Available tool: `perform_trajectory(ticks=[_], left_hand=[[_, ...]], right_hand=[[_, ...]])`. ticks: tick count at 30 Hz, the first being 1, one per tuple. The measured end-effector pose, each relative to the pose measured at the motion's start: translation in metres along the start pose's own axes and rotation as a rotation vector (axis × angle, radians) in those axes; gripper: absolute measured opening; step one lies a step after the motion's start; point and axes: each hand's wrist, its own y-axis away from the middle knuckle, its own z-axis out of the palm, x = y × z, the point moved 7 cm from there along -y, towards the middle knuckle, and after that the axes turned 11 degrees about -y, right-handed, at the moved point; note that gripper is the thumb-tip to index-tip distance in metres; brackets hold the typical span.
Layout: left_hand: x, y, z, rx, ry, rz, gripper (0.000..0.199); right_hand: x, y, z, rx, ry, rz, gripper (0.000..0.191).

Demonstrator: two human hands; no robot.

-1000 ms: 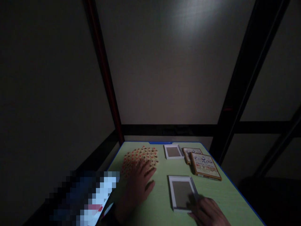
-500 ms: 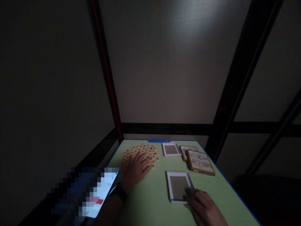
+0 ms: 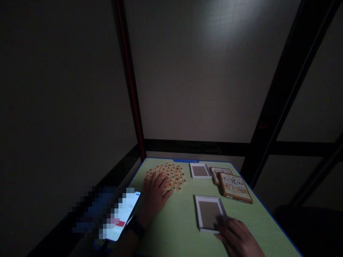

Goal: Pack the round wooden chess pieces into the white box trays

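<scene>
My left hand (image 3: 157,194) lies palm down with its fingers spread over the near left part of a pile of round xiangqi pieces (image 3: 177,177). The pieces are pale, with red and dark characters. A dark band circles my left wrist. Lower right, my right hand (image 3: 237,232) is closed at the near right corner of an open box tray (image 3: 197,210), thumb outside and fingers over the rim. This tray has white walls and a bare brown bottom. Part of its corner is hidden under the fingers.
A second open box tray (image 3: 192,172) stands at the table's far side. To its right are two printed game boxes, a rear one (image 3: 216,175) partly behind a front one (image 3: 235,187). A lit phone (image 3: 120,221) is at the left. The green table (image 3: 177,228) has a blue edge.
The view has shifted, moving the whole table slightly right in the picture. My left hand has slid a little toward the pile's near left side. My right hand stays at the tray's corner.
</scene>
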Motion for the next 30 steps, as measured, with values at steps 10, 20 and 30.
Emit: perform_trajectory(ticks=[10, 20, 30], left_hand=[[-0.008, -0.028, 0.029, -0.047, 0.015, -0.062, 0.050], [0.026, -0.030, 0.011, 0.032, 0.107, 0.085, 0.048], [0.049, -0.043, 0.023, -0.018, 0.141, 0.111, 0.053]], right_hand=[[0.000, -0.002, -0.002, 0.008, 0.027, -0.009, 0.025], [-0.001, -0.002, 0.000, -0.032, 0.032, -0.008, 0.023], [-0.028, -0.014, 0.012, -0.117, -0.058, -0.026, 0.019]])
